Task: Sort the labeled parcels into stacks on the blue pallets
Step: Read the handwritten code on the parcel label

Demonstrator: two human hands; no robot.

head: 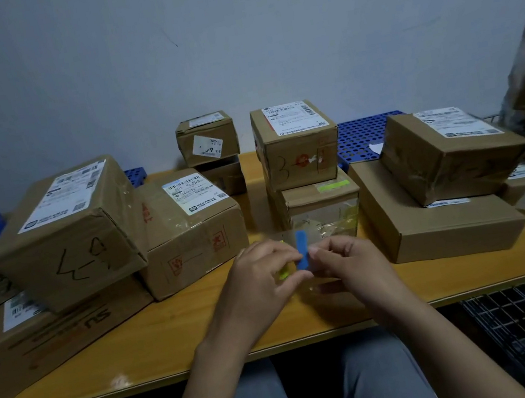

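Grips both closed in a pinch: left grip (260,275) and right grip (352,263) meeting on small blue strip (302,249), held just above desk (172,335), near front of parcel with green tape (321,203). Around them, labeled parcels (297,144) piled across desk; blue pallet (360,139) partly visible behind, against wall (226,31).

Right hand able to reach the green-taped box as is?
Reach likely yes: the green-taped box sits just beyond the right hand, nothing between. But it and the left hand pinch a blue-tabbed clear strip, and another box sits on top.
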